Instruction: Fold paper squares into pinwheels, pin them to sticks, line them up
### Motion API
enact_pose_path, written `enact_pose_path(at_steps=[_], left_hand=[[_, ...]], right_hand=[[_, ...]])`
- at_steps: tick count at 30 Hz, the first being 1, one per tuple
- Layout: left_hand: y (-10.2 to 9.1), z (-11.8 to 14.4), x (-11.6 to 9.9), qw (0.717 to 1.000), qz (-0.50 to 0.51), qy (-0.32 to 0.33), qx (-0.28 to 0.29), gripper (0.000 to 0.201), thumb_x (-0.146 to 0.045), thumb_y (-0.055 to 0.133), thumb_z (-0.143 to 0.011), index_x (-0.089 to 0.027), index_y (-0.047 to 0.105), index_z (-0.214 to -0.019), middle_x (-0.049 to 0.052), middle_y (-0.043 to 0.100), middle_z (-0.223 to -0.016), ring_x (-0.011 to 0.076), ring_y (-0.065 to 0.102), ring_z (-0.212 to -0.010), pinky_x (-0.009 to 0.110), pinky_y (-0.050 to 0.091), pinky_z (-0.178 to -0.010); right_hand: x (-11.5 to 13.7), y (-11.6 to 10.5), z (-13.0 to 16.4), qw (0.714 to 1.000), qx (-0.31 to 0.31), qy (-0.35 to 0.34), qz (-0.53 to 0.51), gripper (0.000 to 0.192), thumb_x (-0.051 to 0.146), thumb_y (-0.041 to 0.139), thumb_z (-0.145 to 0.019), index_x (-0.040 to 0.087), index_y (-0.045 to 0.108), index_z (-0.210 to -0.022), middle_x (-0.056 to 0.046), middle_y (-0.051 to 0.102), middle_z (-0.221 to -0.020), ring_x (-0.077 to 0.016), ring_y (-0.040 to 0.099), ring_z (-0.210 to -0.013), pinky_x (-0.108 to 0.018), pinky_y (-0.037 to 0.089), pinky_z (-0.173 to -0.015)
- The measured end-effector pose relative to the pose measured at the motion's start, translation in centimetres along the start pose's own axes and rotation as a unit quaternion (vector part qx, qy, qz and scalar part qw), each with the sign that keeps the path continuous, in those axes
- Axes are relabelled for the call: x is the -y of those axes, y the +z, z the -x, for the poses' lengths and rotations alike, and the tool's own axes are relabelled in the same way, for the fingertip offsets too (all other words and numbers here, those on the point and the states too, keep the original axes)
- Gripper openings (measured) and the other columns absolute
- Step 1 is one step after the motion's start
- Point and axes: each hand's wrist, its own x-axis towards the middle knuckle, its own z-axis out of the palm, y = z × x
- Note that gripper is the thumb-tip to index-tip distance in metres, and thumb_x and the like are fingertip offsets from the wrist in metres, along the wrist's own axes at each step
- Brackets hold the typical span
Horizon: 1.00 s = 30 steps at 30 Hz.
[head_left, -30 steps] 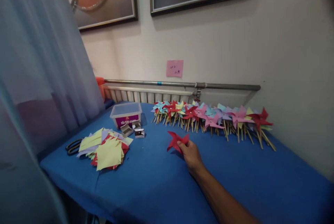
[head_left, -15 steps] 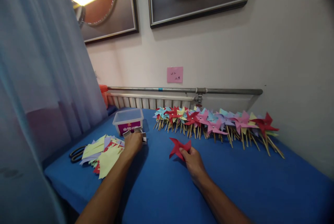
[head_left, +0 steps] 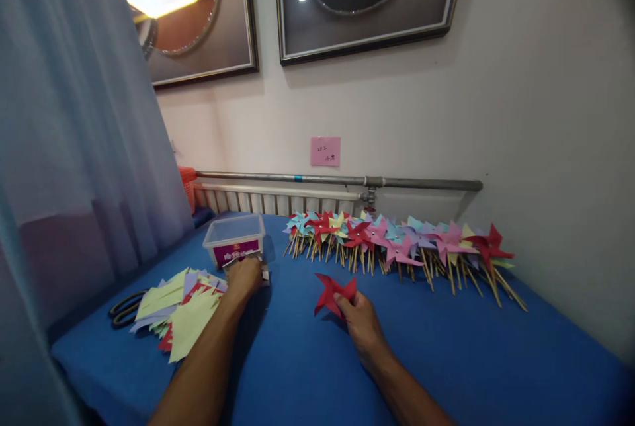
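My right hand pinches a folded red paper pinwheel head between thumb and fingers, held over the blue cloth without a stick on it. At the left, my left hand reaches down into a small open box with pale flaps; its fingertips and the box's contents are hidden. Just behind that box stands a clear plastic tub with a purple label. Beside my left forearm lies a pile of cut paper pieces in yellow, lilac, green and red.
A long row of finished pinwheels on thin sticks lies along the back of the blue-covered table. Black scissors handles poke out left of the papers. A curtain hangs at left; a pipe and radiator line the wall.
The camera view has shifted slightly, moving the whole scene left and down. My left hand stays at the small box, and my right hand keeps hold of the red pinwheel head.
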Motion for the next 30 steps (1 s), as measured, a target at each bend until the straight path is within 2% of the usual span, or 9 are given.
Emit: enact_pose_path(at_steps=[5,8,10,13,15,21,23,26,30], left_hand=[[-0.5,0.9,0.0,0.998,-0.04,0.018,-0.04,0.028,-0.018,0.048,-0.09,-0.015,0.074,-0.1,0.02,0.075,-0.105,0.0316,0.071,-0.096,0.038,0.05,-0.083],[0.1,1.9,-1.2,0.994,0.024,0.069,-0.08,0.023,-0.019,0.052,-0.089,-0.015,0.072,-0.101,0.017,0.074,-0.103,0.0268,0.07,-0.092,0.032,0.046,-0.079],[0.9,2.7,-2.7,0.984,0.103,0.125,-0.077,0.017,-0.013,0.055,-0.084,-0.015,0.071,-0.091,0.012,0.073,-0.091,0.0225,0.067,-0.084,0.029,0.042,-0.075],[2.2,3.9,-5.3,0.954,0.221,0.196,-0.053,0.015,-0.008,0.056,-0.077,-0.018,0.068,-0.077,0.005,0.068,-0.075,0.0168,0.059,-0.071,0.027,0.037,-0.068],[3.0,4.5,-6.4,0.936,0.275,0.217,-0.031,0.014,-0.009,0.056,-0.075,-0.018,0.066,-0.074,0.001,0.065,-0.071,0.0147,0.056,-0.068,0.026,0.035,-0.065],[4.8,4.3,-6.9,0.881,0.423,0.188,0.097,0.008,-0.019,0.058,-0.076,-0.016,0.064,-0.072,-0.002,0.06,-0.063,0.0118,0.05,-0.059,0.023,0.035,-0.058],[4.8,4.2,-6.9,0.871,0.443,0.18,0.114,0.011,-0.023,0.058,-0.078,-0.016,0.064,-0.074,-0.002,0.06,-0.063,0.0118,0.05,-0.058,0.023,0.036,-0.057],[4.4,4.4,-6.8,0.901,0.379,0.197,0.08,0.014,-0.022,0.056,-0.083,-0.016,0.066,-0.078,0.001,0.066,-0.07,0.0143,0.057,-0.065,0.024,0.038,-0.061],[3.6,4.9,-6.6,0.963,0.146,0.224,0.035,0.019,-0.018,0.054,-0.086,-0.016,0.073,-0.084,0.011,0.075,-0.092,0.0217,0.067,-0.087,0.028,0.043,-0.075]], right_hand=[[-0.4,0.0,0.0,1.0,0.006,0.005,0.006,0.028,0.045,0.069,-0.07,0.019,0.074,-0.08,0.0,0.072,-0.068,-0.0189,0.059,-0.061,-0.032,0.045,-0.061],[-0.2,0.0,0.2,1.0,0.005,0.012,0.008,0.028,0.044,0.069,-0.069,0.019,0.073,-0.079,0.0,0.071,-0.067,-0.0189,0.059,-0.06,-0.031,0.044,-0.06],[0.1,-0.1,0.3,1.0,0.001,0.018,0.004,0.028,0.044,0.069,-0.069,0.018,0.073,-0.081,-0.001,0.071,-0.068,-0.0191,0.059,-0.061,-0.031,0.045,-0.06],[0.6,-0.1,0.6,1.0,0.002,0.024,-0.011,0.027,0.043,0.069,-0.07,0.019,0.072,-0.082,-0.002,0.072,-0.069,-0.0194,0.059,-0.061,-0.031,0.046,-0.061],[0.8,-0.1,0.7,0.999,0.009,0.023,-0.022,0.026,0.042,0.069,-0.071,0.02,0.072,-0.082,-0.003,0.073,-0.07,-0.0201,0.06,-0.063,-0.031,0.046,-0.062],[1.4,0.1,0.9,1.0,-0.001,0.016,-0.007,0.024,0.043,0.069,-0.069,0.02,0.07,-0.078,-0.001,0.069,-0.066,-0.0184,0.056,-0.059,-0.029,0.043,-0.058],[1.5,0.1,0.9,1.0,0.003,0.013,-0.009,0.023,0.042,0.069,-0.069,0.021,0.07,-0.077,-0.001,0.069,-0.066,-0.0182,0.056,-0.058,-0.029,0.043,-0.057],[1.6,0.1,1.0,1.0,0.003,0.014,-0.016,0.021,0.041,0.069,-0.069,0.021,0.069,-0.076,-0.001,0.07,-0.066,-0.0182,0.056,-0.058,-0.029,0.043,-0.057],[1.4,0.2,1.1,1.0,0.002,0.012,-0.02,0.022,0.041,0.069,-0.071,0.021,0.07,-0.078,0.0,0.07,-0.066,-0.0183,0.056,-0.058,-0.029,0.044,-0.056]])
